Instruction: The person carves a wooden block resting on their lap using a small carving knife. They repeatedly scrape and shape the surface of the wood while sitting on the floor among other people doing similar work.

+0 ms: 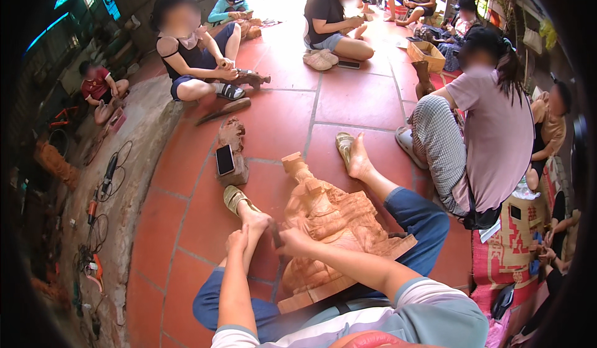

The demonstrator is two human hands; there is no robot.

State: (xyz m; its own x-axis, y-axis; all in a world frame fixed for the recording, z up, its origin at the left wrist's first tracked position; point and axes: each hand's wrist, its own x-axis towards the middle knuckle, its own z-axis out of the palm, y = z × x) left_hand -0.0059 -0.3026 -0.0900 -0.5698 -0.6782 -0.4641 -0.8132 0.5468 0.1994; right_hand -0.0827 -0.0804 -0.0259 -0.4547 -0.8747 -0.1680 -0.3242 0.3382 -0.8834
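Observation:
A large carved wooden statue point(329, 223) lies tilted across my lap, between my legs in blue jeans, its head pointing away from me. My right hand point(292, 241) rests on the statue's left side, fingers closed on a small dark piece point(275, 233) pressed against the wood. My left hand point(237, 239) is curled just left of that piece, beside my left foot point(255, 218), which wears a tan sandal. What the left hand holds is hidden. My right foot point(359, 161) is stretched out beyond the statue.
A phone point(224, 159) lies on a small wooden carving ahead of my left foot. Power tools with cables point(93, 211) lie along the stone kerb at left. A person in a pink shirt point(491, 136) sits close on my right by a patterned mat point(507, 248). Several others sit carving further back.

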